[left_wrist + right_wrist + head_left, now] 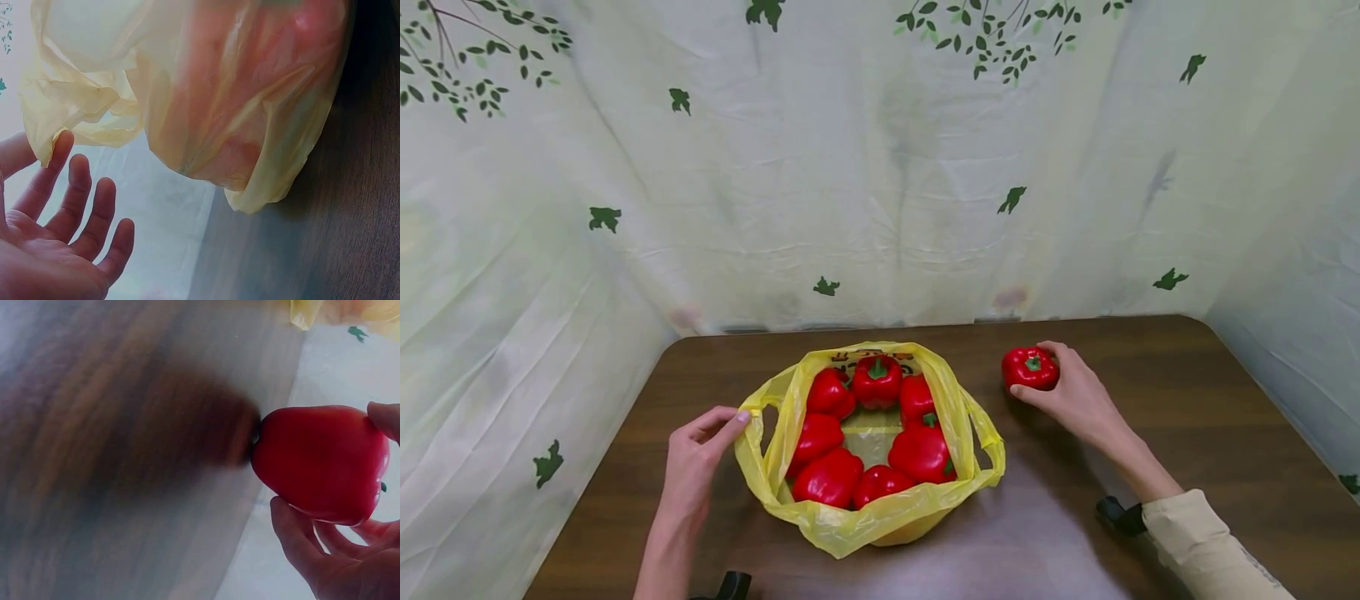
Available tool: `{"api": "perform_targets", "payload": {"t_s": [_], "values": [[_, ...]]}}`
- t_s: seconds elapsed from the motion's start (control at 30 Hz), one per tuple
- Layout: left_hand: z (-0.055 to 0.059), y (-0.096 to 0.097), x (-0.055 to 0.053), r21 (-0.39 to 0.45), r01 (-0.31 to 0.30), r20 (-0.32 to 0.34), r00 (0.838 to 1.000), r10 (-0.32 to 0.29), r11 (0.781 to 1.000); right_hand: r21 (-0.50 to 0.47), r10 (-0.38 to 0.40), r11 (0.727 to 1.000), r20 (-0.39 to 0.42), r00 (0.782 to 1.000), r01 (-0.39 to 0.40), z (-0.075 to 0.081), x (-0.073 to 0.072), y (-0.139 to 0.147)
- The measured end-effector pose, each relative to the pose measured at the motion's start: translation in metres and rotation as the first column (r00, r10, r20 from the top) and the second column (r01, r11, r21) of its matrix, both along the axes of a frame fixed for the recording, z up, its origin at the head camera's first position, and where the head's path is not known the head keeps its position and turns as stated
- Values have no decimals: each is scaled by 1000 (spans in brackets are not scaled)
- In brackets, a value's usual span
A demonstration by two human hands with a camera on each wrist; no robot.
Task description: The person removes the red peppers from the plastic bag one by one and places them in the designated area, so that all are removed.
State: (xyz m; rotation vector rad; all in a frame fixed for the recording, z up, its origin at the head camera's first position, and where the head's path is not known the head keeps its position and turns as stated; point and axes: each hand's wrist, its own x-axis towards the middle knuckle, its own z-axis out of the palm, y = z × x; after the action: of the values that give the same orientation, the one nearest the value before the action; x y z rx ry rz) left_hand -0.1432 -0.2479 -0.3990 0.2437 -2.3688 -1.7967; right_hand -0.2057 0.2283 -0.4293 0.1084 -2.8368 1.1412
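A yellow plastic bag (917,517) stands wide-mouthed on the table, with several red bell peppers (827,477) lying in a ring inside it. My left hand (694,458) pinches the bag's left handle between thumb and index finger; in the left wrist view the other fingers of that hand (69,231) are spread loosely. Right of the bag, my right hand (1078,398) grips one red bell pepper (1028,369) by its sides, its green stem facing up. The right wrist view shows this pepper (322,464) close over the tabletop, between thumb and fingers.
The brown wooden table (1180,400) has rounded far corners. A pale curtain (865,167) printed with leaves hangs behind it and along both sides. Black straps with camera mounts (1122,517) sit at the wrists.
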Motion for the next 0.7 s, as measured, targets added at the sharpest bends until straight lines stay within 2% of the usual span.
{"api": "perform_targets", "payload": {"t_s": [0.47,0.7], "values": [[-1,-1,0,16,6,-4,1000,-6,1000,24,-2,1000,74,997,0,0,-5,-8],[-1,-1,0,28,4,0,1000,-4,1000,36,-1,999,65,998,-2,5,-2,-8]]}}
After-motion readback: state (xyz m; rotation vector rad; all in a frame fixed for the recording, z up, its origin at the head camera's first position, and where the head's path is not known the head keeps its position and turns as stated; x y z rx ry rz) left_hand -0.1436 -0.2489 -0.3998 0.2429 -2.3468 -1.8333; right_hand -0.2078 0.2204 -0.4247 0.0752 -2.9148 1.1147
